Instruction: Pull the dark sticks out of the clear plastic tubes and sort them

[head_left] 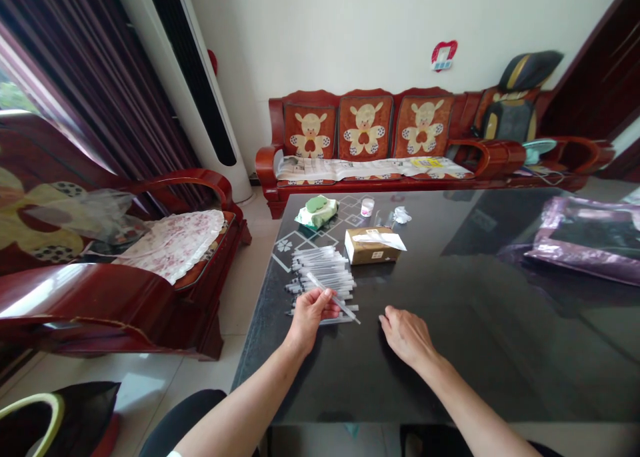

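Note:
A slim, translucent whitish pen (347, 309) is pinched between the thumb and fingers of my left hand (314, 310), tilted across the near part of a pile. That pile of similar pens (323, 270), several with dark tips toward the left, lies on the dark glossy table (450, 350). My right hand (407, 335) is closed low over the tabletop, to the right of the pile and apart from it. Its fingers curl under, so whatever they hold, if anything, is hidden.
Behind the pens stand a tissue box (376, 251), a green wipes pack (318, 211), a small white cup (367, 207) and crumpled tissue (401, 215). A purple-edged plastic package (555, 233) lies at the right. A wooden armchair (200, 310) flanks the table's left.

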`<state>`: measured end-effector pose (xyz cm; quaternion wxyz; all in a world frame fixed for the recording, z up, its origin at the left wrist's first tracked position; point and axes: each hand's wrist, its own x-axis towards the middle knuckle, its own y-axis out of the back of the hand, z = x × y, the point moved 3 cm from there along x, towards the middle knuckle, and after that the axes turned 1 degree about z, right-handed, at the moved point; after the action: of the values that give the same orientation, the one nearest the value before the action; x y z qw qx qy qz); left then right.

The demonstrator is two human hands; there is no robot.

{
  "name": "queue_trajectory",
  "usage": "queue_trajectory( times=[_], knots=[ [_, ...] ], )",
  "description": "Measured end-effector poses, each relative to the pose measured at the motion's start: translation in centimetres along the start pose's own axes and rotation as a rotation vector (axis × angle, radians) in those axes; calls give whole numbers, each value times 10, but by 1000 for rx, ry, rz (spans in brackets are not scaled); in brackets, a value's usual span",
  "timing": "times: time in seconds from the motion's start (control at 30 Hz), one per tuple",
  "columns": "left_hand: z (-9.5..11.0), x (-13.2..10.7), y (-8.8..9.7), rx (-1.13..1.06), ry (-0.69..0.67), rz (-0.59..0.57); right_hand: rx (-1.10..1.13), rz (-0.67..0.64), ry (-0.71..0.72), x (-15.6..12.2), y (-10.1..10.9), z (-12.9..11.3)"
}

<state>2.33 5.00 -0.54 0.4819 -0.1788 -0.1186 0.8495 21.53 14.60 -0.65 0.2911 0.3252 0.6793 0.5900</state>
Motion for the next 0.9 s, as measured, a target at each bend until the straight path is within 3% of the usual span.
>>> queue_trajectory(
  times=[0.17, 0.4, 0.53, 0.67, 0.9],
  knots=[
    [-12, 0, -14, 33, 54, -36, 23, -37, 23, 4, 0, 9],
    [-18, 3, -17, 43, 51, -57, 201, -2, -12, 3, 5, 20],
    [-19, 5, -17, 42, 54, -52, 435, 65, 37, -2, 21, 8],
    [-20, 7, -17, 36, 58, -46, 685, -21, 154, -8, 28, -12],
    [-20, 8, -18, 26, 65, -46, 691, -21, 119, -6, 19, -21]
  ],
)
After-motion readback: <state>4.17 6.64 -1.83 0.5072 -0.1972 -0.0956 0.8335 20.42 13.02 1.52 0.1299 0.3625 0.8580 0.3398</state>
